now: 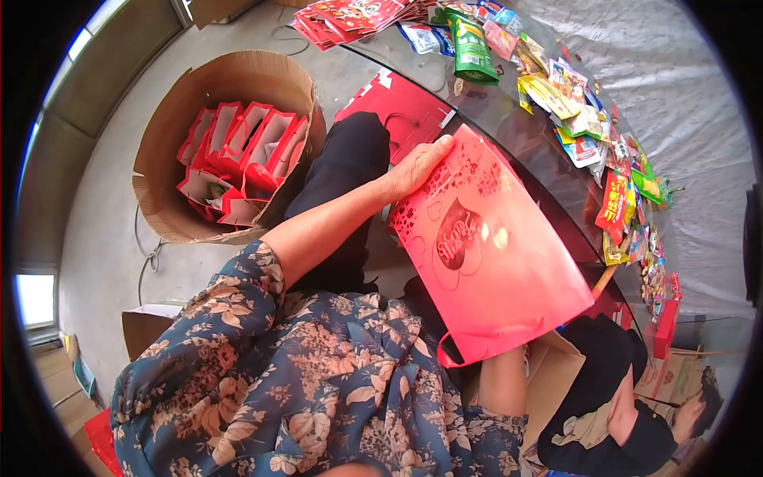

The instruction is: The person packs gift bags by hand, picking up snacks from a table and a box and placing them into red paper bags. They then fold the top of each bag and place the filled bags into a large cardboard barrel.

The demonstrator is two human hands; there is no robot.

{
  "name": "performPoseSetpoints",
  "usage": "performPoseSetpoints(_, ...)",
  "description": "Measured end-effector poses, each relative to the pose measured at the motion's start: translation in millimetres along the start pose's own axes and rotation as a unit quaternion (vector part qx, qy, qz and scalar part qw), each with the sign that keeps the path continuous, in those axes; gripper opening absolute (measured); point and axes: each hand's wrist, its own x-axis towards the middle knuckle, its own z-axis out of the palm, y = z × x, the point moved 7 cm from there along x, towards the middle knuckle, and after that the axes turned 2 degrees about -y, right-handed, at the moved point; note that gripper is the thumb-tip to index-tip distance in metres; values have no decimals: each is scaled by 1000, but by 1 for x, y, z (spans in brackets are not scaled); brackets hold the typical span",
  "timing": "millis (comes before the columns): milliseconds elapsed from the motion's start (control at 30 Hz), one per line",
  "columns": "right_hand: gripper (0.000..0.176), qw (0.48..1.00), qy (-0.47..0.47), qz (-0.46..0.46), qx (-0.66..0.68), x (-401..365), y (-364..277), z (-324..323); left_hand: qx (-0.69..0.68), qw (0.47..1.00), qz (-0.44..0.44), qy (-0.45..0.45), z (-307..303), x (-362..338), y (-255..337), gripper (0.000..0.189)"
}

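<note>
A red paper gift bag (493, 246) with a dark heart print is held up over my lap, lying on its side with its handle end toward me. My left hand (425, 167) is closed on the bag's far edge, the thumb along the side. My right forearm rises at the bag's near end, where the red ribbon handle (449, 354) hangs. The bag hides my right hand, and I cannot tell whether it is inside or behind the bag.
At left stands a round cardboard box (147, 187) holding several red gift bags (262, 151). On the glass table (548, 171) lie snack packets (588, 119), a green packet (473, 52) and stacked red festive bags (350, 20). Another person's arm (624, 405) shows at lower right.
</note>
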Motion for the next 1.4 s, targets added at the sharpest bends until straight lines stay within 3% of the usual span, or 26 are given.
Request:
performPoseSetpoints(100, 21, 995, 54, -75, -45, -16, -52, -15, -56, 997, -50, 21, -9, 5, -16, 68)
performPoseSetpoints(133, 21, 987, 87, -118, -69, -25, -74, -23, -146, 987, -65, 26, -11, 12, -31, 68)
performPoseSetpoints(200, 20, 949, 174, -237, -110, -53, -117, -40, -296, 951, -91, -6, -7, 16, -37, 65)
performPoseSetpoints(300, 32, 866, 272, -399, -132, -88, -151, -57, -323, 940, -108, 10, 0, 6, -12, 67)
performPoseSetpoints(367, 41, 837, 313, -398, -206, -93, -159, -53, -303, 946, -113, 22, 1, 1, -5, 68)
performPoseSetpoints(433, 49, 899, 256, -304, -182, -81, -142, -51, -306, 946, -108, 27, 1, 2, -8, 68)
performPoseSetpoints(500, 31, 959, 182, -184, -118, -69, -111, -51, -277, 950, -141, 42, -1, -1, -9, 66)
performPoseSetpoints(567, 18, 965, 190, -114, -139, -64, -96, -52, -280, 941, -180, 53, -2, 2, -29, 61)
performPoseSetpoints(667, 16, 960, 197, -92, -178, -51, -76, -56, 23, 997, -68, 33, -16, 10, -50, 51)
performPoseSetpoints(767, 18, 949, 207, -99, -218, -32, -46, -50, 174, 976, 25, 132, -31, 8, -45, 41)
performPoseSetpoints(800, 17, 943, 208, -96, -241, -27, -38, -48, 282, 945, 110, 120, -26, 5, -28, 36)
performPoseSetpoints(933, 19, 931, 199, -76, -298, -3, 4, -44, 355, 902, 245, -28, 37, -29, 40, 35)
performPoseSetpoints(1033, 19, 927, 198, -64, -311, 13, 22, -40, 380, 876, 243, -170, 76, -48, 43, 38)
performPoseSetpoints(1133, 22, 929, 199, -40, -311, 26, 40, -39, 449, 801, 292, -268, 96, -57, 25, 38)
performPoseSetpoints(1233, 26, 942, 191, -36, -274, 38, 65, -41, 495, 766, 301, -280, 94, -57, 13, 31)
performPoseSetpoints(1300, 32, 961, 188, -40, -197, 41, 80, -44, 473, 787, 290, -270, 87, -52, 12, 21)
performPoseSetpoints(1400, 37, 979, 183, -48, -77, 42, 92, -47, 474, 793, 282, -259, 80, -47, 2, 24)
